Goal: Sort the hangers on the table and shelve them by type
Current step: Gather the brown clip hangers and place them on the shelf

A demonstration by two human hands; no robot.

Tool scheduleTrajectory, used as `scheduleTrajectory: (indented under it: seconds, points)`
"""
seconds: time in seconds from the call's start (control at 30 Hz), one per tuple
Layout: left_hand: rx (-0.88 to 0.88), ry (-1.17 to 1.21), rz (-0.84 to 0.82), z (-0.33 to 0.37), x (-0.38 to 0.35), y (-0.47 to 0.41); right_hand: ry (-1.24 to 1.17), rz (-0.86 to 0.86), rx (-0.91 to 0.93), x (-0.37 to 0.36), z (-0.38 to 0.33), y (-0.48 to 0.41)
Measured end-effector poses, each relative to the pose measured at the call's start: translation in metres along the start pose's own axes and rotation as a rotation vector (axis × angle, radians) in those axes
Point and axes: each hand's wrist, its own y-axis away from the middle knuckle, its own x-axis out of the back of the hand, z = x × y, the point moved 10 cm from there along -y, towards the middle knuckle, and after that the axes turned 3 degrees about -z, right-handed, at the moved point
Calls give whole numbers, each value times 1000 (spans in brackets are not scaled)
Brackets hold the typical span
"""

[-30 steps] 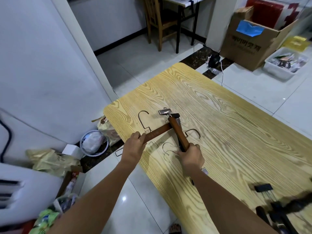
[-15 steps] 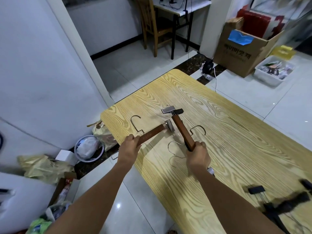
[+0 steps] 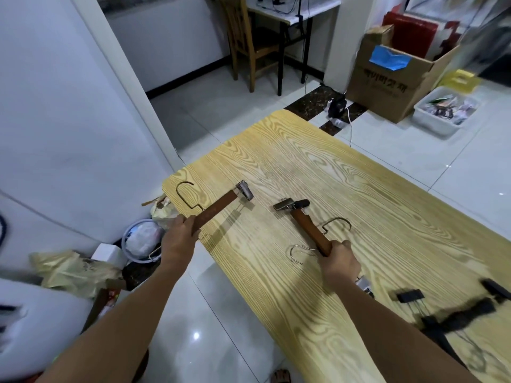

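A wood-grain table (image 3: 373, 203); on the floor beyond stand a cardboard box (image 3: 387, 87) of red boards and a white bin (image 3: 431, 125) of clutter. Over the table's left end, the left grip (image 3: 178, 239) clenches the left wooden clip hanger (image 3: 218, 208), which points far-right. The right grip (image 3: 338, 262) clenches the right wooden clip hanger (image 3: 307, 228), which points far-left.

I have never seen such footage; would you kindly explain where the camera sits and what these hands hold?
No machine here: a person wears one wide-angle camera on the head, looking down, so both bare arms reach in from below. The left hand grips a brown wooden clip hanger by its bar. The right hand grips another wooden bar; two metal hooks beside it suggest two hangers together. Beneath is a pale wood-grain table, with blurred black clip hangers at its near right.
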Motion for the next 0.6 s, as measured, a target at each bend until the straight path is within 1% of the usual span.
scheduleTrajectory:
  seconds: [0.1, 0.17, 0.33, 0.47, 0.6]
  points:
    - [-10, 43, 11, 0, 4, 10, -30, -23, -7, 11, -1, 3]
    - [-28, 78, 11, 5, 6, 23, -42, -12, 23, 23, 2, 10]
    - [-36, 108, 7, 20, 28, 59, -102, 108, 154, 73, -4, 27]
    - [62, 43, 29, 26, 58, 98, -146, 175, 278, 120, -10, 44]
    - [73, 24, 98, 46, 94, 144, -142, 246, 426, 171, -17, 67]
